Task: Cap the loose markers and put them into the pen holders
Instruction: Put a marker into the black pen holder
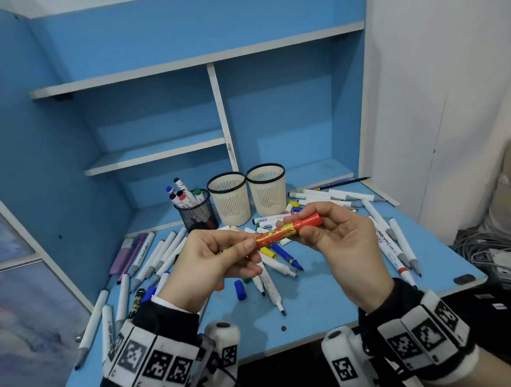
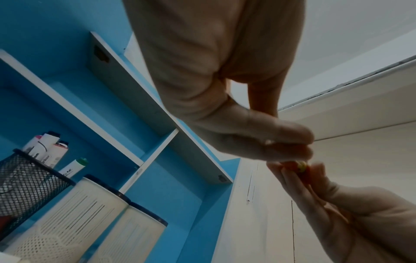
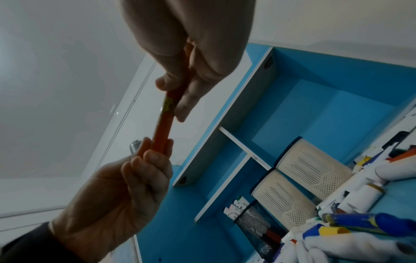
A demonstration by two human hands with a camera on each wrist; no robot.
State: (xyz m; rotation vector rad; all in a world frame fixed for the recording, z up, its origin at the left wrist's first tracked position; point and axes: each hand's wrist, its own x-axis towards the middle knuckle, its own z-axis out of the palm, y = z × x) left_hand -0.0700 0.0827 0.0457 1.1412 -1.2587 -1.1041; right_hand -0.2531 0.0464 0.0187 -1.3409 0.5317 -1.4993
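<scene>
- Both hands hold the red marker (image 1: 287,230) above the counter (image 1: 331,297): left hand (image 1: 213,262) fingers pinch its tail, right hand (image 1: 342,241) fingers curl round the cap end.
- A half-seated cap could pop off later.
- Risk: the black mesh holder (image 1: 196,212) at 11 o'clock looks crowded; the cream holders (image 1: 230,199) beside it seem safer.

A red marker (image 1: 288,229) with yellow print lies level above the desk, its plain red cap (image 1: 309,220) seated on the right end.
</scene>
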